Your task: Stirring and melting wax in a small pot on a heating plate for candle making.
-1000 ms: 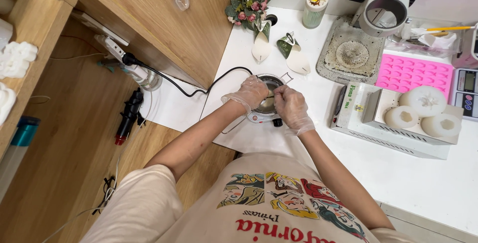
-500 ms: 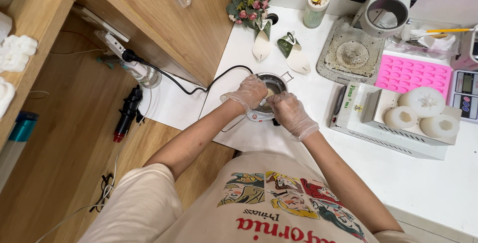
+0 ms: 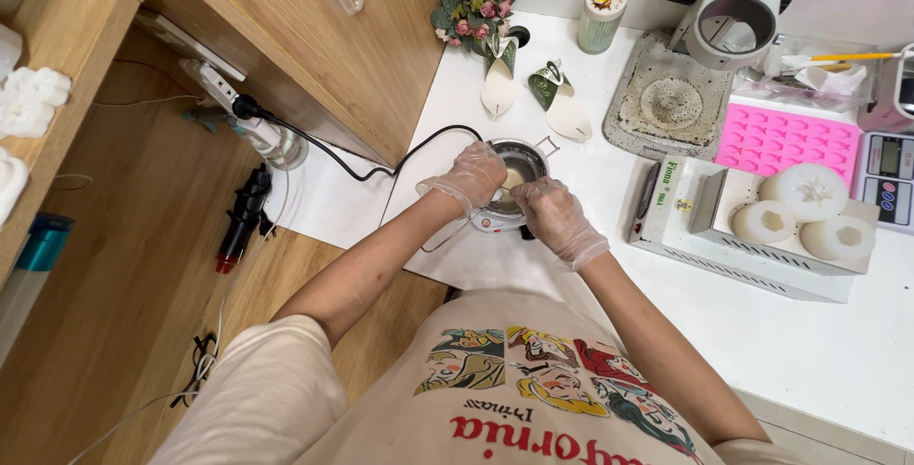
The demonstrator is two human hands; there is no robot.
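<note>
One small metal pot (image 3: 519, 168) with pale melt sits on a heater, between both gloved hands. Left hand (image 3: 471, 176) curls on its rim; right hand (image 3: 547, 213) closed, grip unclear. Right of fingers: one white box (image 3: 666, 203), three white moulds (image 3: 807, 213), one pink tray (image 3: 785, 140).

Pot (image 3: 522, 162) on hotplate (image 3: 502, 222); bouquet (image 3: 473, 0) behind; mould tray (image 3: 788, 138) right.
</note>
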